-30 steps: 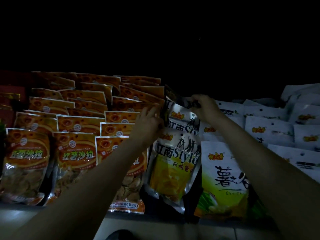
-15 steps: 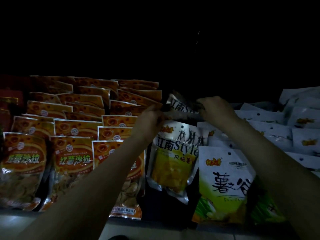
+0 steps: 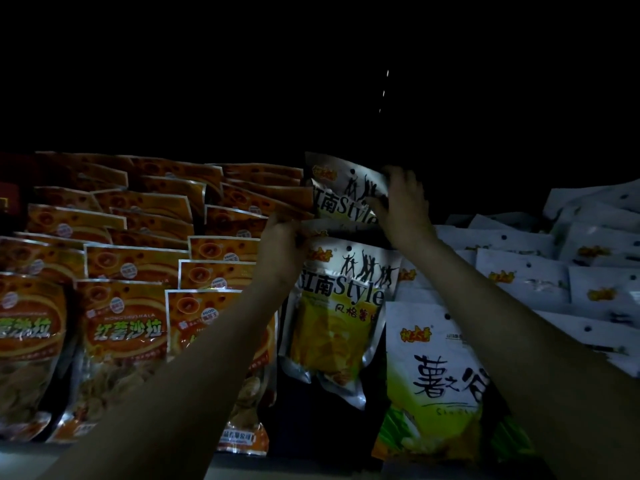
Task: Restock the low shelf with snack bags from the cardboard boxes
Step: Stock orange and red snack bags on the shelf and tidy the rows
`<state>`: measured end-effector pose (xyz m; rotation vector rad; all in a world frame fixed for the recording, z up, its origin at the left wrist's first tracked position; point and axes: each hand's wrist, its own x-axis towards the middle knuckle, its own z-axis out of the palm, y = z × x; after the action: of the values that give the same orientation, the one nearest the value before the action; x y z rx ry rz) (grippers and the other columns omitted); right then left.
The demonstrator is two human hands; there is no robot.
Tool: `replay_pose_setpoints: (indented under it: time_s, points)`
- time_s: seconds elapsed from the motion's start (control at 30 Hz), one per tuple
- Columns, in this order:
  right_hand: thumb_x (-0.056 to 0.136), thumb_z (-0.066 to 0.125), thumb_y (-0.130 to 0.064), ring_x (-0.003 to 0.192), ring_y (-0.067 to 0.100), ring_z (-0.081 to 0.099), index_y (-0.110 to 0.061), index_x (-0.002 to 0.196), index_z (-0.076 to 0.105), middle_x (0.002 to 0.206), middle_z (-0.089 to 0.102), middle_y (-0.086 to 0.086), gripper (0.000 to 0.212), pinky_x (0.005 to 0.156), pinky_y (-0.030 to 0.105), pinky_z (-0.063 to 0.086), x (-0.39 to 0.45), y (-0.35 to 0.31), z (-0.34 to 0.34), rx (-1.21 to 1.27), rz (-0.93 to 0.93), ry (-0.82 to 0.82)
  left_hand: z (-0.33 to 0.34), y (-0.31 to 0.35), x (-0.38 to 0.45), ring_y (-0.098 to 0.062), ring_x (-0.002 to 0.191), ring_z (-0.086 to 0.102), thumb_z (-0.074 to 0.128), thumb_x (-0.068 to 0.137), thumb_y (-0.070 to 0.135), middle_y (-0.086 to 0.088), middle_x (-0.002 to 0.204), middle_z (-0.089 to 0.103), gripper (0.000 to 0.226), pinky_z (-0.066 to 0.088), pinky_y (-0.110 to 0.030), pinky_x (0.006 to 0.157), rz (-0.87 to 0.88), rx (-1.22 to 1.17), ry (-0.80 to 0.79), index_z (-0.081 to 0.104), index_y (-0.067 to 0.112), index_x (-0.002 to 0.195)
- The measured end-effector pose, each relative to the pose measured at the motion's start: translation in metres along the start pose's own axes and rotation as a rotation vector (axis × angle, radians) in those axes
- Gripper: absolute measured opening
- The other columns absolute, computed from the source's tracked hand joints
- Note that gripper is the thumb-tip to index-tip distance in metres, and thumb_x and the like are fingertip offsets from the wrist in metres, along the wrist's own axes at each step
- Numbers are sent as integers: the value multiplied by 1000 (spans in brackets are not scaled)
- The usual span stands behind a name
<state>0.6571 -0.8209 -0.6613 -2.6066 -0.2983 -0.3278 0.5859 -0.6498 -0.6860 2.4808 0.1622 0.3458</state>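
Both hands are up at the silver column, arms reaching in from the near edge of the low shelf (image 3: 242, 465). Nearest, at the shelf front: three orange bags across, the front orange bag (image 3: 121, 348) in the middle of them, then the front silver bag (image 3: 337, 317), then one white-and-green bag (image 3: 440, 379) leaning on its right. Left hand (image 3: 280, 244) pinches the top left edge of a second silver bag tucked behind the front one; only its upper strip shows. Right hand (image 3: 403, 202), farther back and higher, grips the right edge of the raised silver bag (image 3: 341, 192), fingers curled round it, the bag lifted clear above the row and tilted. Silver bags counted: three visible, one of them in the air. Judgement on handling: light, foil film, slippery and crinkly, contents look like brittle chips, so squeezing the belly would likely crush them; the flat sealed top band or side seam is the safe hold, which is where both hands are now. Bags flop when held by one corner, so a second hand steadying the row seems sensible. Behind, the orange stock runs back in three columns, roughly six or more deep; exact count lost in the dark. White bags (image 3: 540, 282) spread far right, well over ten, loosely heaped. No cardboard boxes in view. Beyond the shelf, blackness.
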Motion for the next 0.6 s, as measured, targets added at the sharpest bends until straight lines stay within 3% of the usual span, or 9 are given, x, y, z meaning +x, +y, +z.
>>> replay_pose_setpoints:
  time_s: [0.1, 0.2, 0.3, 0.4, 0.5, 0.6]
  points:
    - [95, 53, -21, 128, 36, 35, -4, 137, 35, 139, 34, 20, 49, 101, 41, 34, -18, 4, -13, 209, 178, 86, 1, 2, 1, -32, 101, 55, 63, 86, 4, -19, 118, 51, 15, 37, -25, 84, -30, -15, -21, 68, -1, 100]
    - [92, 57, -26, 121, 33, 44, -3, 130, 44, 133, 41, 17, 46, 90, 33, 40, -36, 13, -21, 286, 329, -44, 1, 2, 1, -32, 101, 56, 62, 87, 5, -19, 115, 55, 16, 37, -25, 82, -35, -26, -29, 67, 0, 101]
    - [90, 62, -20, 110, 28, 55, -5, 120, 59, 119, 60, 13, 34, 79, 23, 38, -48, 12, -17, 278, 305, -294, -1, 2, 0, -31, 102, 57, 60, 87, 4, -18, 115, 59, 19, 35, -19, 75, -32, -44, -16, 67, 1, 104]
    - [91, 60, -13, 91, 28, 59, 3, 94, 67, 97, 65, 20, 18, 71, 26, 37, -45, 6, -13, 216, 212, -190, -3, 2, -1, -33, 107, 54, 58, 88, 3, -19, 120, 55, 27, 37, -24, 81, -27, -46, -4, 63, 2, 114]
    - [88, 65, -13, 99, 29, 57, -2, 98, 63, 110, 60, 19, 16, 81, 29, 42, -37, 3, -6, 280, 244, -92, -4, -1, -1, -33, 110, 52, 56, 90, 4, -18, 127, 50, 31, 37, -28, 88, -18, -48, 10, 59, 3, 121]
    - [82, 71, -22, 113, 31, 52, -9, 121, 44, 125, 49, 14, 49, 93, 40, 48, -29, -3, -7, 605, 463, -51, -3, 0, -3, -30, 107, 53, 55, 90, 1, -16, 127, 49, 30, 36, -21, 83, 3, -77, 4, 59, 3, 119]
